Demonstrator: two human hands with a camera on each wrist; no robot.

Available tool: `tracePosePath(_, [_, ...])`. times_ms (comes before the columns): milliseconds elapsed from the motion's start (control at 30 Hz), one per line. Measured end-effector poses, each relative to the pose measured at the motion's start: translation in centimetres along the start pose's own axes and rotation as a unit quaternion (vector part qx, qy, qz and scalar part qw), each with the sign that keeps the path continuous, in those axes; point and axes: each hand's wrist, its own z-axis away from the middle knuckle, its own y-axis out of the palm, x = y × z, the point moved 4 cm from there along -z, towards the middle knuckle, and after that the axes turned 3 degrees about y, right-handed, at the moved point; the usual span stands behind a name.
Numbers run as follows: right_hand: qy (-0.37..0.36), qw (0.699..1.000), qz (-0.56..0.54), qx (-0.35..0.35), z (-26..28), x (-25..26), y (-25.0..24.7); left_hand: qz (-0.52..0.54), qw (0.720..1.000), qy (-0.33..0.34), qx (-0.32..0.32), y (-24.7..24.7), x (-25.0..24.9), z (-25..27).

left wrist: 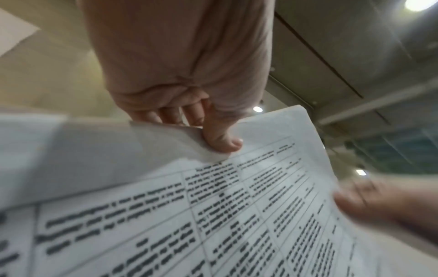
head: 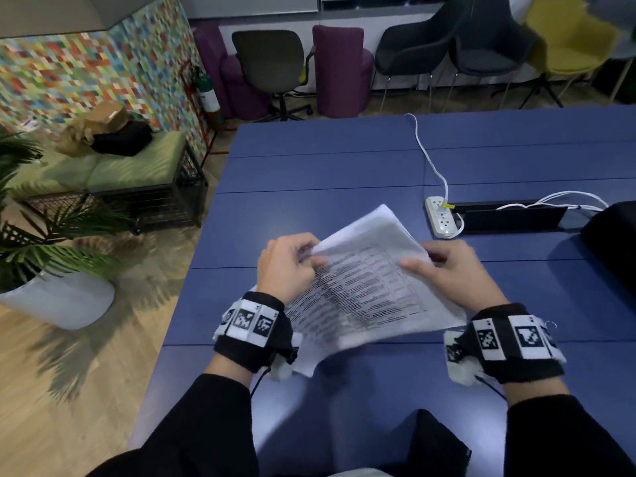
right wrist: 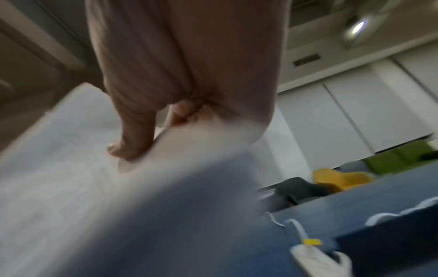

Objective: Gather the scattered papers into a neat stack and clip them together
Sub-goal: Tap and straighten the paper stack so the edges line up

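A sheaf of white printed papers (head: pixel 361 284) with table text is held tilted above the blue table (head: pixel 309 173). My left hand (head: pixel 289 266) pinches the sheaf's left edge, thumb on top and fingers behind. In the left wrist view the left hand (left wrist: pixel 213 131) has its thumb pressed on the top page of the papers (left wrist: pixel 213 215). My right hand (head: pixel 444 270) grips the right edge, thumb on the top page. The right wrist view is blurred; the right hand (right wrist: pixel 142 138) has its thumb on the papers (right wrist: pixel 71 168). No clip is in view.
A white power strip (head: pixel 440 216) with white cables lies on the table beyond the papers, beside a black cable tray (head: pixel 509 216). A black object (head: pixel 612 242) sits at the right edge. Chairs (head: pixel 272 63) stand past the table's far end; a plant (head: pixel 41 242) stands left.
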Motion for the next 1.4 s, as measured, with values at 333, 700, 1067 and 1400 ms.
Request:
tracePosePath(333, [0.093,0.943,-0.312,-0.073,0.6,-4.3,0.7,0.283,0.953,-0.110,-0.019,-0.4,2.7,0.7])
tracePosePath(700, [-0.089,0.946,-0.265,-0.166,-1.0,4.5,-1.2,0.406,0.910,0.001,-0.078,-1.7,-1.5,-1.5])
tracePosePath(1067, [0.032,0.960,-0.253,-0.118,-0.5,2.2,2.2,0.462,0.879,-0.082,-0.081,1.7,-1.8,0.2])
tracePosePath(1400, [0.067,0.978,-0.191,-0.046,1.2,-0.7,2.9,0.397,0.913,-0.098,-0.006,3.4,0.8,1.1])
